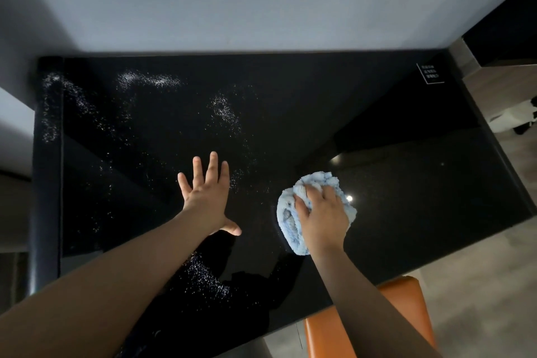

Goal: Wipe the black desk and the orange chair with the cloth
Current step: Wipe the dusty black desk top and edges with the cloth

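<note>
Glossy black desk (pixel 406 183), white powdery specks scattered across left half. Right hand (pixel 322 218) curled over bunched fluffy light-blue cloth (pixel 290 221), pressing it on desk centre-right. Left hand (pixel 207 192) flat, fingers splayed straight, holding nothing. Smooth orange chair (pixel 406 299) under near edge, partly hidden by right forearm, cut off at frame bottom.

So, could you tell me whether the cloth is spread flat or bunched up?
Bunched up: the cloth sits crumpled under the right hand, which grips it.
</note>
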Demonstrator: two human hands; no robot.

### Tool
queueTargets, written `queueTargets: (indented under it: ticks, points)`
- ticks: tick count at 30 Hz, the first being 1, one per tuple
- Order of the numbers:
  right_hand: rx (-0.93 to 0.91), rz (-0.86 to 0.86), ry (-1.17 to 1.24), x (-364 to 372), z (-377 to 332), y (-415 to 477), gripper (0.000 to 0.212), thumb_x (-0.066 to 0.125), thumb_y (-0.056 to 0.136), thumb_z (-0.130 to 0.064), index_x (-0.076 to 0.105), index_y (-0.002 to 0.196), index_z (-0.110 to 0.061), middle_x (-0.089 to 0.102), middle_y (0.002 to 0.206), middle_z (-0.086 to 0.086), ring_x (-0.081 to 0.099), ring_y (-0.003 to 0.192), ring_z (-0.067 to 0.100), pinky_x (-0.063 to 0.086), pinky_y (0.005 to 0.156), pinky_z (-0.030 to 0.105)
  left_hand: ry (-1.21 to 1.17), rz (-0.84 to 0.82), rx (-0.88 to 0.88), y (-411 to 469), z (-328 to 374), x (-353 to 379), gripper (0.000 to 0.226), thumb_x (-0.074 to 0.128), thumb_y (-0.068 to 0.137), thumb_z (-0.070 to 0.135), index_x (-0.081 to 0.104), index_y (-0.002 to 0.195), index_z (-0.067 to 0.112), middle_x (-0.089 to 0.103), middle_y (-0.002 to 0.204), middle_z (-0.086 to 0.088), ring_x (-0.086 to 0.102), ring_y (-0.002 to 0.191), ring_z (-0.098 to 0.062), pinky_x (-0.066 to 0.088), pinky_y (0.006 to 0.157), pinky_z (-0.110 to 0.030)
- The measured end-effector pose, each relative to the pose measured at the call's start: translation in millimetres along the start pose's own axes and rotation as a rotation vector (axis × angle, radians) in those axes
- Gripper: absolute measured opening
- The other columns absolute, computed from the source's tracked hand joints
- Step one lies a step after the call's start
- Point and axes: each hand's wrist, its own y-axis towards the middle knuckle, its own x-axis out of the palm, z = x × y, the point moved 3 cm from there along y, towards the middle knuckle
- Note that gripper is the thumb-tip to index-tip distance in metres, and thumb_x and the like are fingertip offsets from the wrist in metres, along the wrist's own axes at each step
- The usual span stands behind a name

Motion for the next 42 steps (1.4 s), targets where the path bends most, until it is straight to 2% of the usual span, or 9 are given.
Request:
queueTargets:
  ticks: [5, 12, 19, 25, 27, 33, 42]
  points:
    - [-0.016, 0.032, -0.031, -1, 9, -17, 0.026, 0.073, 0.08, -0.031, 0.069, 0.103, -0.02, 0.062, 0.092, 0.004, 0.061, 0.08, 0.022, 0.044, 0.052, 0.028, -0.01, 0.009, -0.001, 3, 0, 3, 0.148, 0.078, 0.054, 0.067, -0.024, 0.148, 0.014, -0.038, 0.151, -0.009, -0.031, 0.138, -0.041, -0.005, 0.11, -0.064]
    - [-0.025, 0.083, -0.026, -5, 22, -47, 0.029, 0.08, 0.072, -0.028, 0.07, 0.099, -0.022, 0.063, 0.091, 0.003, 0.062, 0.077, 0.022, 0.047, 0.051, 0.028, 0.004, 0.035, -0.013, 3, -1, 4, 0.148, 0.078, 0.053, 0.068, -0.023, 0.149, 0.017, -0.036, 0.152, -0.007, -0.03, 0.14, -0.039, -0.005, 0.111, -0.063]
    - [-0.046, 0.112, -0.042, -10, 36, -75, 0.029, 0.082, 0.07, -0.031, 0.071, 0.095, -0.022, 0.063, 0.088, 0.003, 0.063, 0.076, 0.021, 0.044, 0.051, 0.025, 0.072, 0.069, -0.032, -1, 3, -1, 0.148, 0.078, 0.05, 0.071, -0.016, 0.151, 0.017, -0.028, 0.156, -0.008, -0.019, 0.143, -0.04, 0.005, 0.113, -0.062]
    - [-0.04, 0.127, -0.052, -16, 50, -110, 0.028, 0.082, 0.07, -0.032, 0.071, 0.094, -0.024, 0.064, 0.089, 0.002, 0.063, 0.077, 0.021, 0.046, 0.051, 0.027, 0.048, 0.182, -0.042, -25, 12, 11, 0.121, 0.074, 0.067, 0.063, 0.003, 0.153, 0.016, -0.009, 0.161, -0.007, -0.006, 0.147, -0.035, 0.012, 0.116, -0.058]
    - [-0.039, 0.117, -0.039, -16, 55, -120, 0.028, 0.082, 0.07, -0.032, 0.071, 0.094, -0.023, 0.064, 0.089, 0.003, 0.063, 0.078, 0.021, 0.047, 0.051, 0.028, 0.029, 0.207, -0.018, -37, 14, 19, 0.116, 0.071, 0.07, 0.064, 0.005, 0.153, 0.016, -0.006, 0.161, -0.006, -0.005, 0.147, -0.033, 0.012, 0.117, -0.057]
    - [-0.027, 0.1, -0.012, -16, 69, -148, 0.026, 0.08, 0.071, -0.031, 0.07, 0.093, -0.022, 0.063, 0.089, 0.003, 0.063, 0.077, 0.022, 0.049, 0.051, 0.03, -0.018, 0.233, 0.015, -64, 25, 40, 0.114, 0.066, 0.072, 0.066, 0.004, 0.153, 0.014, -0.002, 0.161, -0.005, -0.003, 0.148, -0.031, 0.011, 0.118, -0.055]
    - [0.023, 0.041, 0.066, -25, 89, -190, 0.023, 0.081, 0.071, -0.028, 0.071, 0.092, -0.025, 0.062, 0.082, 0.0, 0.062, 0.071, 0.018, 0.043, 0.048, 0.026, -0.042, 0.237, 0.045, -93, 40, 66, 0.115, 0.067, 0.073, 0.066, 0.003, 0.153, 0.014, -0.001, 0.161, -0.006, -0.001, 0.148, -0.031, 0.011, 0.119, -0.053]
